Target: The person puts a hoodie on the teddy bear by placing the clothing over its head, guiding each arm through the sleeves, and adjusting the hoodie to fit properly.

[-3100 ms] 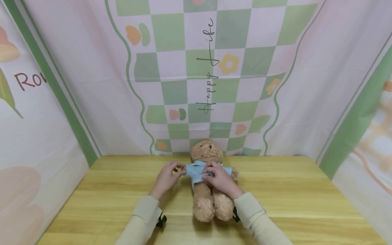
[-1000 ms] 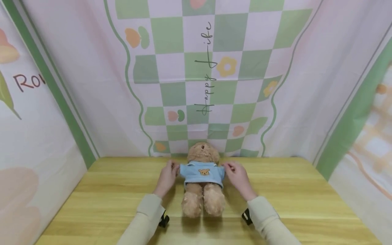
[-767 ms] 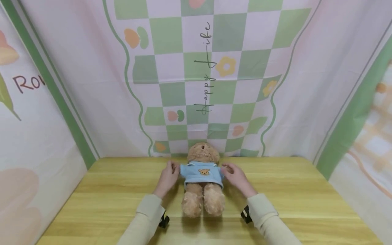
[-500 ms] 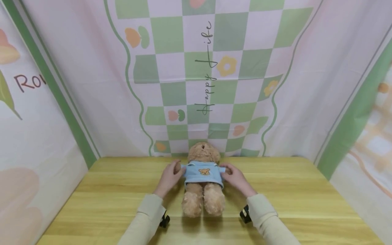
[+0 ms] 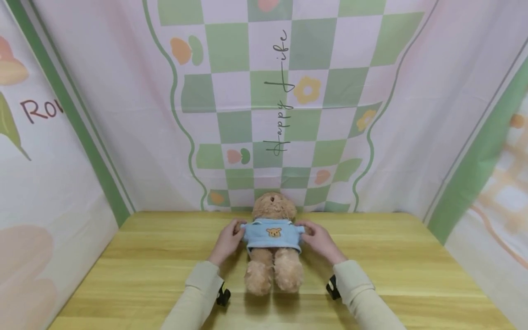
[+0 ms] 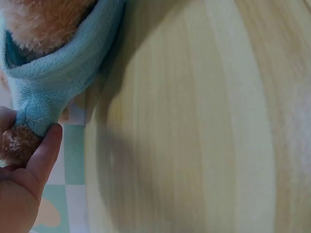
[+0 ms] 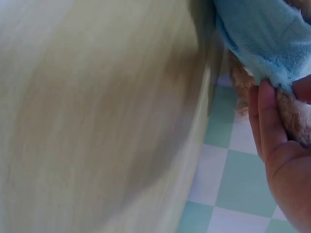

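A light-brown teddy bear (image 5: 259,276) lies face up with its legs toward me, wearing a blue shirt (image 5: 257,239) with a small dog-face print. My left hand (image 5: 226,240) grips the end of one sleeve (image 6: 41,109), thumb and fingers on either side, and the furry paw (image 6: 19,143) sits inside the grasp. On the other side my right hand (image 5: 322,240) pinches the opposite sleeve (image 7: 272,69) at its hem, fingertips on the cloth, with that paw (image 7: 289,115) between the fingers and thumb. Both sleeves stretch outward from the body.
The bear is on a wooden table (image 5: 173,261), its head near the back edge. Behind hangs a checkered green-and-white cloth (image 5: 270,123) with printed lettering. Printed cloth panels (image 5: 45,183) stand at the sides. Black wrist devices (image 5: 223,294) show at both cuffs.
My right hand has gone from the shirt's chest to the sleeve, uncovering the print. The bear lies slightly further left and straighter. Over the last second, both hands have regripped the sleeve ends.
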### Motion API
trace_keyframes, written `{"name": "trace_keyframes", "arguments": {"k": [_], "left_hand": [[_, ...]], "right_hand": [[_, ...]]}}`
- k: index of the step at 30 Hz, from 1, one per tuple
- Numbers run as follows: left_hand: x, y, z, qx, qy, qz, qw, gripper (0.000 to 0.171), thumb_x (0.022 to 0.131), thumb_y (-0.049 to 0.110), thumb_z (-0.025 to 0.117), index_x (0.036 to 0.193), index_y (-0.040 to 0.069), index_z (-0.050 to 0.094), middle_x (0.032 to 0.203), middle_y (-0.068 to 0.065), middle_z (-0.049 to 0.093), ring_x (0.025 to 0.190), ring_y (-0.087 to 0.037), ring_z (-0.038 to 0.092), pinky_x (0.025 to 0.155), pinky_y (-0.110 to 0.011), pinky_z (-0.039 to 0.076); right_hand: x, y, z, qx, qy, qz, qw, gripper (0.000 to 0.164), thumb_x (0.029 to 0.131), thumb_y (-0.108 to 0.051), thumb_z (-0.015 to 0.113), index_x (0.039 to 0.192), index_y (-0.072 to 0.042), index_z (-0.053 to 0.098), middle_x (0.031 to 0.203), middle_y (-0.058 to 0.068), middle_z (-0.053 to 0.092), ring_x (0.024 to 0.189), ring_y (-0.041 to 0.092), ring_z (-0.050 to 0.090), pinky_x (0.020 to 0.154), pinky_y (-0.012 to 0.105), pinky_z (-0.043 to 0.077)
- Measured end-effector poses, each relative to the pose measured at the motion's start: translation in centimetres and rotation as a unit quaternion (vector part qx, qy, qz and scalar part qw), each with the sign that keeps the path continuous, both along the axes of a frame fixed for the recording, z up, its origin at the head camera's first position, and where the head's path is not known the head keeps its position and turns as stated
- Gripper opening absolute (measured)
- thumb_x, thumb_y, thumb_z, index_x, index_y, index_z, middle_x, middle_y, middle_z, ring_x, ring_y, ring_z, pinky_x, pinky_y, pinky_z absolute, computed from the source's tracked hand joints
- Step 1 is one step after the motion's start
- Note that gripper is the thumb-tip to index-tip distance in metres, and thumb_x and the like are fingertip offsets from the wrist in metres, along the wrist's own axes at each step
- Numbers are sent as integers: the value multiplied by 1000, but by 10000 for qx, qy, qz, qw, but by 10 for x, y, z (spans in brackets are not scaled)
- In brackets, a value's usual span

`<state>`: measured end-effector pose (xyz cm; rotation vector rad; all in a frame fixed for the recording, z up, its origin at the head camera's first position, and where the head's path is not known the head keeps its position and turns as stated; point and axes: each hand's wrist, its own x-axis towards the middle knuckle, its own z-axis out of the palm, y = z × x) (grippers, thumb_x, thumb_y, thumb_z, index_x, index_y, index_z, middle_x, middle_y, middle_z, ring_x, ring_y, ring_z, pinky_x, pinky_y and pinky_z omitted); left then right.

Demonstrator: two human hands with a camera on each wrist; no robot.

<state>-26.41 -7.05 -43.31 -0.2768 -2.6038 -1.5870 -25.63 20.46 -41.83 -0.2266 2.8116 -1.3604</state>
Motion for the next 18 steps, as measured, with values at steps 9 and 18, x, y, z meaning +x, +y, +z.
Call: {"name": "trace_keyframes", "arguments": {"k": [9,18], "left_hand": [[3,2,4,-182,-444,259,9985,32,99,25,49,123,5,58,120,-20,62,114,-35,58,94,-46,48],[0,-1,0,-290,-380,395,9981,25,100,22,48,114,7,60,99,-14,65,76,-19,58,66,-27,47]], "right_hand": [[1,-1,0,-1101,-590,230,9919,38,100,-16,46,131,6,48,119,31,58,83,15,61,76,39,57],[0,-3,-1,-1032,-407,-146,9937,37,100,-17,49,128,7,52,124,30,59,86,18,66,76,38,58]]}}
